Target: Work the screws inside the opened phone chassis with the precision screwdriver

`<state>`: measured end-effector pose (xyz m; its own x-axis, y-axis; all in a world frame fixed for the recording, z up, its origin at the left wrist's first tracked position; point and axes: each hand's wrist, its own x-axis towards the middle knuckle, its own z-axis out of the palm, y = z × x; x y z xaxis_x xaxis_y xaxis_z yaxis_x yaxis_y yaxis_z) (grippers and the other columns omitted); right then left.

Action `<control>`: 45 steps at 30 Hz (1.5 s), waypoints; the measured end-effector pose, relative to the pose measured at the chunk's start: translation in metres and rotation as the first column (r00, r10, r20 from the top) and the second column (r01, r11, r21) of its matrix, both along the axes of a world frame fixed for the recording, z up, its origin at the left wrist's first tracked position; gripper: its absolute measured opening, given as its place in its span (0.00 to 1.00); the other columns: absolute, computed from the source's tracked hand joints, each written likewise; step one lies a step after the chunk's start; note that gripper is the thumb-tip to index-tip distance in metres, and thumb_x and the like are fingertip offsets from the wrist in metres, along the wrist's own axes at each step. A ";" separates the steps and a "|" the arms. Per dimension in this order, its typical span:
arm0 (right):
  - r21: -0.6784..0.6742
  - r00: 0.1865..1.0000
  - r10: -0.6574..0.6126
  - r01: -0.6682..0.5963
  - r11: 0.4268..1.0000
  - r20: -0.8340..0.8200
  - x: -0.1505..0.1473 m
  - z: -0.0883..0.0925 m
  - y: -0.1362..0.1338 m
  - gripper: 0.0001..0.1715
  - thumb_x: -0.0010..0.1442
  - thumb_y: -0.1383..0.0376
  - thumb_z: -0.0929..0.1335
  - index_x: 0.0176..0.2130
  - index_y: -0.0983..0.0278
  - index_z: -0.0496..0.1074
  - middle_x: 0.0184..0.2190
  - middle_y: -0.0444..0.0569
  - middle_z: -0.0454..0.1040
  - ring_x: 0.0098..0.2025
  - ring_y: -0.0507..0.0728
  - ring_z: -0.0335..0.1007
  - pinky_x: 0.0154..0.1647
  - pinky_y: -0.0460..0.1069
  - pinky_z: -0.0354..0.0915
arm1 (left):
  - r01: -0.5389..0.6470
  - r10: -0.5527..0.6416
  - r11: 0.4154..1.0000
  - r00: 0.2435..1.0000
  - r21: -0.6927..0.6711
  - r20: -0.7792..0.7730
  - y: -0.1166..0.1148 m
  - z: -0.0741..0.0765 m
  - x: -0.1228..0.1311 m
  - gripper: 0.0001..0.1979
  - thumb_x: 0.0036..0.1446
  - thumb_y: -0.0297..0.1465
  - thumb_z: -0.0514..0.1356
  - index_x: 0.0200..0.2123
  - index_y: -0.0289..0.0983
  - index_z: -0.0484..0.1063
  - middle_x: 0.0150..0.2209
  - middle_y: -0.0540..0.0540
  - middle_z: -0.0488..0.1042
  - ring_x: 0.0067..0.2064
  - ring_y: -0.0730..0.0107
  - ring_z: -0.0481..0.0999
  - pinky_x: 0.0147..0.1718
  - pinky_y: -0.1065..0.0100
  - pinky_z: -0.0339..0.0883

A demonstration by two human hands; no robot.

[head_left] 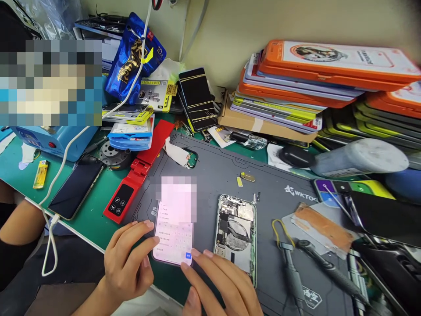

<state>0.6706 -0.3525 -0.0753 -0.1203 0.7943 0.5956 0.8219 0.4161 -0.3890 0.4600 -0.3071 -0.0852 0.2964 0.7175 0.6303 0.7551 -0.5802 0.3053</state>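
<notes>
A lit smartphone [174, 239] with a pale pink screen showing a list and keyboard lies face up at the mat's front edge. The upper part of its screen is blurred out. My left hand [130, 256] has curled fingers, with fingertips against the phone's left edge. At the lower right corner, by a blue key, my right hand [220, 283] touches the phone with fingers stretched and apart. Just right of it lies an opened phone [236, 237] with its circuit board and round coil exposed; my right hand covers its lower left part.
On the dark work mat [272, 210] are screwdrivers [291, 272] and a copper-coloured strip [322, 226]. A red folding device [131, 188], a black phone on a white cable [77, 188] and a yellow lighter [41, 174] lie left. Orange boxes [315, 77] are stacked behind. Another person's arm [19, 219] is at left.
</notes>
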 end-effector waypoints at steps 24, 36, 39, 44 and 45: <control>-0.032 0.994 -0.031 0.028 0.999 -0.107 -0.005 0.000 0.004 0.17 0.74 0.74 0.66 0.53 0.63 0.82 0.54 0.52 0.81 0.57 0.62 0.77 0.59 0.57 0.73 | 0.080 -0.080 0.997 0.996 -0.004 -0.048 0.001 -0.002 -0.002 0.18 0.67 0.24 0.52 0.50 0.33 0.80 0.55 0.34 0.79 0.59 0.60 0.81 0.60 0.58 0.77; -0.076 0.999 0.015 -0.018 0.997 -0.043 -0.004 -0.009 0.010 0.17 0.77 0.70 0.66 0.59 0.65 0.80 0.63 0.55 0.75 0.65 0.63 0.71 0.67 0.58 0.66 | 0.102 -0.102 0.995 0.994 -0.002 -0.033 0.000 -0.003 -0.002 0.15 0.69 0.26 0.54 0.51 0.32 0.79 0.56 0.33 0.77 0.60 0.57 0.80 0.60 0.55 0.75; -0.058 0.998 0.003 -0.006 0.998 -0.060 -0.004 -0.008 0.009 0.16 0.77 0.70 0.66 0.57 0.64 0.80 0.62 0.54 0.76 0.64 0.62 0.71 0.67 0.58 0.66 | 0.088 -0.088 0.996 0.996 0.002 -0.021 0.000 -0.005 -0.002 0.13 0.69 0.25 0.55 0.50 0.30 0.78 0.55 0.33 0.78 0.58 0.59 0.80 0.60 0.56 0.76; -0.050 1.000 0.015 -0.016 0.999 -0.024 -0.002 -0.010 0.009 0.15 0.77 0.69 0.66 0.57 0.64 0.80 0.62 0.54 0.76 0.64 0.62 0.71 0.69 0.57 0.65 | 0.084 -0.084 0.996 0.996 -0.013 -0.044 0.000 -0.004 -0.002 0.14 0.69 0.24 0.55 0.51 0.31 0.79 0.56 0.34 0.77 0.59 0.60 0.79 0.61 0.56 0.74; -0.054 1.000 0.009 -0.010 0.999 -0.019 -0.002 -0.010 0.009 0.15 0.77 0.70 0.66 0.57 0.65 0.80 0.62 0.54 0.76 0.65 0.62 0.71 0.69 0.57 0.65 | 0.086 -0.086 0.996 0.995 -0.014 -0.048 0.000 -0.004 -0.002 0.15 0.69 0.25 0.54 0.51 0.31 0.79 0.56 0.34 0.77 0.60 0.60 0.79 0.62 0.56 0.73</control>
